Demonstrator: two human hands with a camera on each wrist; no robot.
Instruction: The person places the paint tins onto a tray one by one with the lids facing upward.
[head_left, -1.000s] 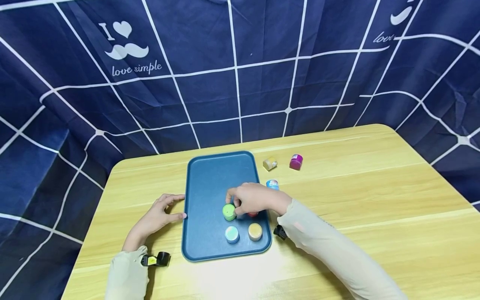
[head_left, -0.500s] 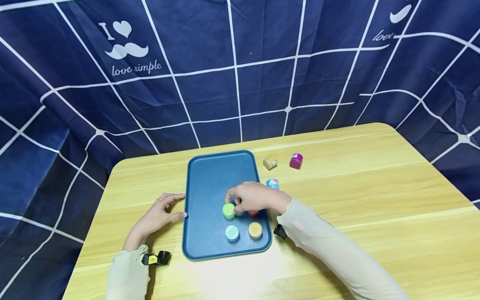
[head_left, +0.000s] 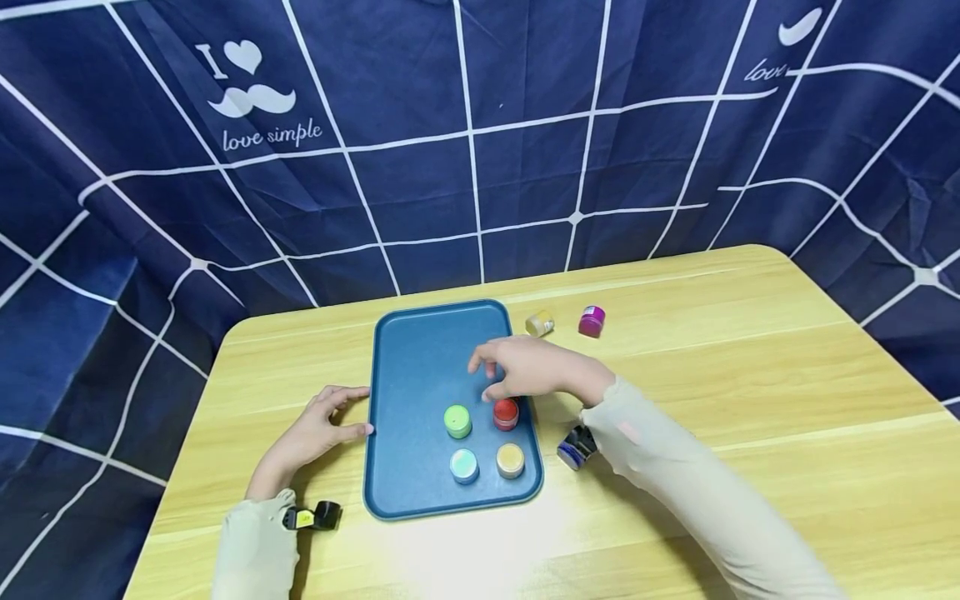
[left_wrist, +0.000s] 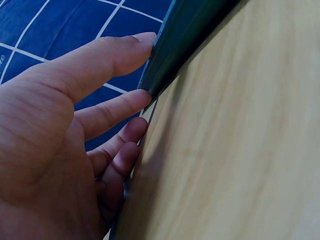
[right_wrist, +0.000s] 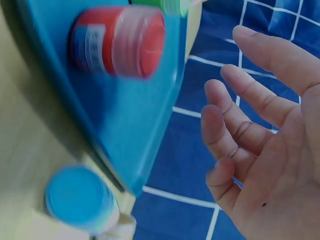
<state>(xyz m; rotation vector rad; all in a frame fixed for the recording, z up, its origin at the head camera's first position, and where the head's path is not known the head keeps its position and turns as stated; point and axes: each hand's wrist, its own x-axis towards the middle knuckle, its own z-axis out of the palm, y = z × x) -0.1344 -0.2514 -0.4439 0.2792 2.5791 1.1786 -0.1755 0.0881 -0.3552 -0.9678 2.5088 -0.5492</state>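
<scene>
My right hand (head_left: 532,367) is above the right edge of the blue tray (head_left: 420,358), fingers bent loosely with nothing between them. Just below it stands a small red paint jar (head_left: 506,414), also seen in the right wrist view. To the red jar's left is a green jar (head_left: 457,422); nearer the front stand a pale turquoise jar (head_left: 464,467) and a tan jar (head_left: 511,461). My left hand (head_left: 315,429) touches the tray's left rim with thumb and fingertips, and the left wrist view shows its fingers (left_wrist: 120,107) against the rim.
On the wooden table (head_left: 712,358), right of the tray, a yellow jar (head_left: 539,324) and a purple jar (head_left: 592,322) lie on their sides. A blue-lidded jar (right_wrist: 80,200) lies near the tray, hidden by my right hand in the head view. Dark blue gridded cloth (head_left: 420,192) hangs behind.
My right hand has let go of the green jar and moved up and to the right. The green jar stays on the tray, and the red jar is uncovered. My left hand has not moved.
</scene>
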